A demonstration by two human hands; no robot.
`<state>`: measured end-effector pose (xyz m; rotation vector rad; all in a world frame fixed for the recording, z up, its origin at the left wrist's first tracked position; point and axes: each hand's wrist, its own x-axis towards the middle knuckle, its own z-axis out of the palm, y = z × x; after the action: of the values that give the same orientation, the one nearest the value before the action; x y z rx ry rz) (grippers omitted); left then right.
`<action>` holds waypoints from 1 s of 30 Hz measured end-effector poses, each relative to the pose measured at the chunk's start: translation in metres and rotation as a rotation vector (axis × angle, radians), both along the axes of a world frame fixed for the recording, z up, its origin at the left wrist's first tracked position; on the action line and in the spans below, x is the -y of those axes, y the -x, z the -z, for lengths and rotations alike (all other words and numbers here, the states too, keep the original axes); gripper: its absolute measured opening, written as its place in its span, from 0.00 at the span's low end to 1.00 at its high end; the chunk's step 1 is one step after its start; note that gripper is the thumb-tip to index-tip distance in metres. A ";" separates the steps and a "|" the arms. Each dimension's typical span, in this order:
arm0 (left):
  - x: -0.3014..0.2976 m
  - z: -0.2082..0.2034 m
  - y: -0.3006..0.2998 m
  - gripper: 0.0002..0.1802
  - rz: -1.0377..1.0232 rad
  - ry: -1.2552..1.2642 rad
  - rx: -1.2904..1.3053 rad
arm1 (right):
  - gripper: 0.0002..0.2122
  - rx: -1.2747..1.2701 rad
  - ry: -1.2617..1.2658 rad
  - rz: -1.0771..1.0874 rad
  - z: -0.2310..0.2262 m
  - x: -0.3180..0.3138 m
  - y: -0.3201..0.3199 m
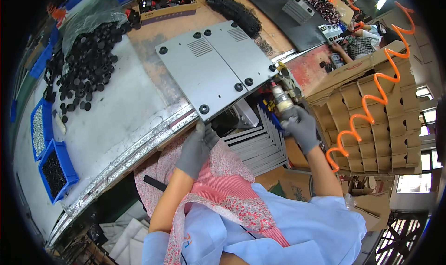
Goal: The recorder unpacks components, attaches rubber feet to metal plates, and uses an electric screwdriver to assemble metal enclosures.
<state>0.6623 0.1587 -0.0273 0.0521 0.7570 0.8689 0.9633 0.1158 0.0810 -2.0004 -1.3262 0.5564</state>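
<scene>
Two grey metal panels (209, 63) lie side by side on the workbench, with round black feet and slotted vents. By their near left corner is my left hand (197, 146) in a grey glove, its thumb close to the panel edge. The fingers are curled, and whatever they may hold is hidden. My right hand (301, 128), gloved too, is wrapped round a screwdriver-like power tool (281, 98). This tool has a pale body and a reddish tip, and it points up near the panels' right corner.
Loose black round caps (90, 63) cover the left of the bench. Nearby stand a blue bin of black pieces (55, 172) and a blue bin of pale pieces (38, 130). An orange coiled hose (367, 104) hangs before cardboard dividers (371, 130). Another person (360, 46) sits far right.
</scene>
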 end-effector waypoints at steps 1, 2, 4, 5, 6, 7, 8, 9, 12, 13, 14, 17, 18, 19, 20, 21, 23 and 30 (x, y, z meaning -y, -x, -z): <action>0.004 0.003 0.003 0.21 -0.002 -0.046 0.004 | 0.20 0.124 0.053 0.014 -0.022 -0.010 -0.003; 0.009 0.002 0.005 0.20 0.012 -0.089 0.028 | 0.20 0.444 0.134 0.075 -0.023 -0.016 -0.024; 0.019 -0.001 0.006 0.19 0.042 -0.154 0.072 | 0.19 0.777 0.332 0.147 -0.037 -0.032 -0.044; 0.018 -0.008 0.008 0.21 0.084 -0.150 0.094 | 0.17 0.850 0.381 0.143 -0.042 -0.042 -0.050; 0.016 -0.014 0.011 0.20 0.097 -0.154 0.125 | 0.16 0.922 0.434 0.141 -0.047 -0.051 -0.055; 0.012 -0.019 0.013 0.20 0.109 -0.158 0.157 | 0.15 0.970 0.451 0.094 -0.053 -0.059 -0.057; 0.009 -0.024 0.017 0.20 0.119 -0.158 0.182 | 0.14 1.013 0.469 0.041 -0.058 -0.068 -0.057; 0.006 -0.030 0.021 0.20 0.117 -0.197 0.179 | 0.14 1.058 0.486 -0.012 -0.062 -0.076 -0.057; -0.011 -0.053 0.045 0.20 0.097 -0.261 0.207 | 0.10 1.259 0.372 -0.084 -0.061 -0.106 -0.058; -0.014 -0.067 0.053 0.20 0.054 -0.279 0.225 | 0.08 1.352 0.184 -0.187 -0.055 -0.114 -0.070; -0.018 -0.069 0.061 0.20 0.049 -0.308 0.228 | 0.08 1.393 0.090 -0.228 -0.053 -0.126 -0.067; -0.022 -0.077 0.094 0.21 -0.003 -0.379 0.101 | 0.11 1.377 -0.105 -0.418 -0.056 -0.149 -0.051; -0.021 -0.083 0.103 0.21 -0.024 -0.392 -0.011 | 0.14 1.328 -0.215 -0.369 -0.050 -0.151 -0.043; -0.018 -0.085 0.115 0.20 -0.055 -0.408 -0.092 | 0.13 1.287 -0.188 -0.406 -0.049 -0.157 -0.036; -0.017 -0.087 0.128 0.19 -0.058 -0.420 -0.154 | 0.12 1.355 -0.263 -0.441 -0.040 -0.159 -0.048; -0.015 -0.083 0.140 0.19 -0.133 -0.398 -0.186 | 0.08 1.286 -0.242 -0.447 -0.028 -0.162 -0.049; -0.020 -0.070 0.161 0.19 -0.230 -0.372 -0.216 | 0.04 1.089 -0.197 -0.468 -0.002 -0.157 -0.054; -0.051 -0.124 0.288 0.14 -0.868 -0.657 -0.339 | 0.06 0.924 -0.027 -0.521 0.024 -0.143 -0.017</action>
<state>0.3739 0.2095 0.0966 0.4907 0.7787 1.9529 0.9801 0.2587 0.0574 -1.9348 -2.4115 -0.2405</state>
